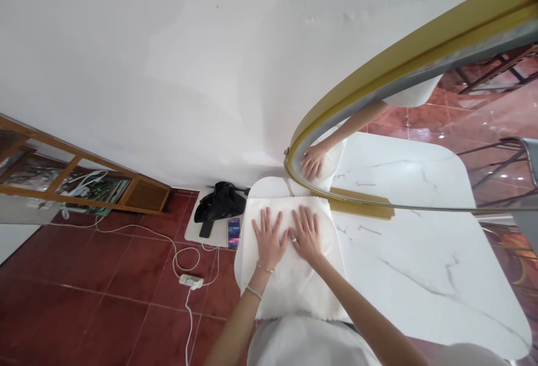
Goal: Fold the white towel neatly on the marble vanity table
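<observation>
A white cloth (294, 287) with a finely scalloped edge lies spread over the left end of a marble-patterned white table (403, 265). Flat on its upper part rests my left hand (270, 238), fingers spread, with bracelets on the wrist. Just to the right, my right hand (306, 234) also presses flat on the cloth, fingers apart and a ring on one of them. The two thumbs nearly meet. Neither hand grips anything. The cloth hangs slightly past the table's near edge, by my lap.
A gold-framed mirror (357, 83) leans at the table's back, reflecting a hand and the table. On a low pale surface at left sit a black bag (221, 202) and a phone (233, 234). A power strip (191, 281) with cables lies on the red tiles. A wooden cabinet (84, 172) lines the wall.
</observation>
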### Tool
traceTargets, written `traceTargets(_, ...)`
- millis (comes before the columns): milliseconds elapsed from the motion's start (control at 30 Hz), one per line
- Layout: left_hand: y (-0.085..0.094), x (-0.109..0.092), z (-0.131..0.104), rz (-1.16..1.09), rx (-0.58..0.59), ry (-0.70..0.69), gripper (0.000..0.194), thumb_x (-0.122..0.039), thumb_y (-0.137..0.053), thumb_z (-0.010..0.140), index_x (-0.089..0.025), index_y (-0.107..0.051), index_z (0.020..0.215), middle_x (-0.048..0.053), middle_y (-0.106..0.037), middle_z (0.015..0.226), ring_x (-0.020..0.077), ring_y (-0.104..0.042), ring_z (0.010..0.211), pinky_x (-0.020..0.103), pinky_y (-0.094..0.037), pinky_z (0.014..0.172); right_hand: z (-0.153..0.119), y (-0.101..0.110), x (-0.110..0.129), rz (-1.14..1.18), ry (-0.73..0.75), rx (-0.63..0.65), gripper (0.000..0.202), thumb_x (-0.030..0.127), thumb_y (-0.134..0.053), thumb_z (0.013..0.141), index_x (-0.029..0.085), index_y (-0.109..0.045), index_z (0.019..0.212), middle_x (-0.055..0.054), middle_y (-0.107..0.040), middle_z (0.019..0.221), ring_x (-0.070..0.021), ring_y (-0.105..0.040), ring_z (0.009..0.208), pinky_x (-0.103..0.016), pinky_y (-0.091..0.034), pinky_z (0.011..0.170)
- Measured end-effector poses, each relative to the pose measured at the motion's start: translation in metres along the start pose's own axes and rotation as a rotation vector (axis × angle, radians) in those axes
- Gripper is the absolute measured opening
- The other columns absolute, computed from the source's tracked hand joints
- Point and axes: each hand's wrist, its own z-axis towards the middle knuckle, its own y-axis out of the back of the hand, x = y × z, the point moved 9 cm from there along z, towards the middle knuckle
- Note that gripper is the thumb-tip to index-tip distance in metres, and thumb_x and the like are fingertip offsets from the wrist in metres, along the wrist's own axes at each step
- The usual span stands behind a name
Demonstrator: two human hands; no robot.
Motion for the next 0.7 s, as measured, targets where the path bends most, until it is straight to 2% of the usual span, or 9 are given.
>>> traceTargets(100,0.0,-0.002,-0.002,0.015,0.009,0.0,0.058,-0.038,-0.045,0.092,-0.029,-0.03,0.147,0.009,-0.011,0.158,0.0309,-0.01,0.145,0.06,-0.008,0.114,-0.037,0.011,0.008,0.035,0.049,0.009,0.071,0.029,-0.042,0.094,0.023,-0.002,0.152,-0.01,-0.008,0.158,-0.0297,-0.017,0.143,-0.053,-0.026,0.112)
traceTargets(167,-0.004,-0.001,0.01,0.032,0.011,-0.01,0.057,-0.039,-0.045,0.091,-0.029,-0.031,0.146,0.009,-0.012,0.158,0.0301,-0.009,0.145,0.06,-0.007,0.113,-0.053,0.015,0.012,0.054,0.085,0.041,0.07,0.029,-0.042,0.094,0.024,-0.004,0.152,-0.009,-0.008,0.158,-0.0285,-0.018,0.143,-0.051,-0.028,0.112)
traceTargets(233,-0.009,-0.001,0.028,0.038,0.021,-0.035,0.057,-0.041,-0.046,0.091,-0.03,-0.033,0.145,0.009,-0.014,0.157,0.0295,-0.009,0.145,0.059,-0.007,0.114,-0.057,0.014,0.012,0.053,0.105,0.081,0.069,0.03,-0.042,0.094,0.023,-0.005,0.152,-0.009,-0.011,0.158,-0.028,-0.016,0.144,-0.051,-0.026,0.113)
traceTargets(333,-0.017,0.004,0.062,0.036,0.038,-0.057,0.056,-0.042,-0.047,0.09,-0.031,-0.035,0.144,0.009,-0.016,0.157,0.0292,-0.01,0.145,0.059,-0.005,0.113,-0.039,0.007,0.005,0.026,0.088,0.109,0.067,0.034,-0.039,0.095,0.019,-0.009,0.152,-0.011,-0.014,0.157,-0.0282,-0.012,0.144,-0.051,-0.022,0.114)
traceTargets(467,-0.022,0.017,0.111,0.037,0.05,-0.047,0.054,-0.044,-0.046,0.091,-0.032,-0.038,0.143,0.008,-0.016,0.157,0.0297,-0.012,0.145,0.06,-0.005,0.113,0.01,-0.008,-0.008,0.032,0.074,0.103,0.061,0.037,-0.037,0.095,0.017,-0.02,0.15,-0.012,-0.017,0.156,-0.027,-0.008,0.145,-0.05,-0.02,0.115)
traceTargets(533,-0.02,0.024,0.128,0.04,0.049,-0.04,0.052,-0.044,-0.045,0.091,-0.029,-0.041,0.141,0.009,-0.019,0.156,0.0288,-0.014,0.145,0.058,-0.007,0.114,0.03,-0.015,-0.012,0.052,0.083,0.104,0.057,0.038,-0.037,0.095,0.016,-0.029,0.147,-0.012,-0.02,0.155,-0.0268,-0.01,0.145,-0.05,-0.021,0.114)
traceTargets(600,-0.017,0.033,0.13,0.041,0.042,-0.011,0.05,-0.042,-0.044,0.093,-0.025,-0.045,0.139,0.012,-0.023,0.155,0.027,-0.018,0.144,0.053,-0.011,0.115,0.041,-0.018,-0.012,0.082,0.071,0.092,0.052,0.037,-0.037,0.095,0.014,-0.038,0.142,-0.014,-0.026,0.152,-0.0282,-0.015,0.143,-0.05,-0.025,0.112)
traceTargets(700,-0.01,0.049,0.105,0.044,0.026,0.038,0.049,-0.04,-0.041,0.094,-0.023,-0.044,0.14,0.012,-0.025,0.154,0.0266,-0.02,0.143,0.05,-0.018,0.115,0.04,-0.019,-0.003,0.12,0.025,0.069,0.041,0.023,-0.036,0.095,0.015,-0.051,0.133,-0.015,-0.042,0.141,-0.028,-0.03,0.134,-0.048,-0.032,0.106)
